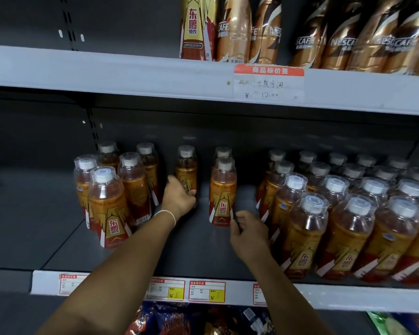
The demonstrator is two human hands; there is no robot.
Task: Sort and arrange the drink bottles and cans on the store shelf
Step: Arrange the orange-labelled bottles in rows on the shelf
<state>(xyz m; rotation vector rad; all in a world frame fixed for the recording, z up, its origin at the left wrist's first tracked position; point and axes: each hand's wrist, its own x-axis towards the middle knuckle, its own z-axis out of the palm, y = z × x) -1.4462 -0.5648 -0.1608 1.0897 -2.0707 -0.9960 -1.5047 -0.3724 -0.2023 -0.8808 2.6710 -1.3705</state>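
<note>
Centre frame, gap-closing seems in hand: the left hand (179,198) grips a lone energy-drink bottle (186,165) low down, the right hand (248,228) curls round the base of the neighbouring pair's front bottle (223,187). Next, likely slide both upright toward the left cluster (111,189)

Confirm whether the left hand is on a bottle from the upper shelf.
No, the left hand grips a lone orange bottle standing on the middle shelf.
</note>
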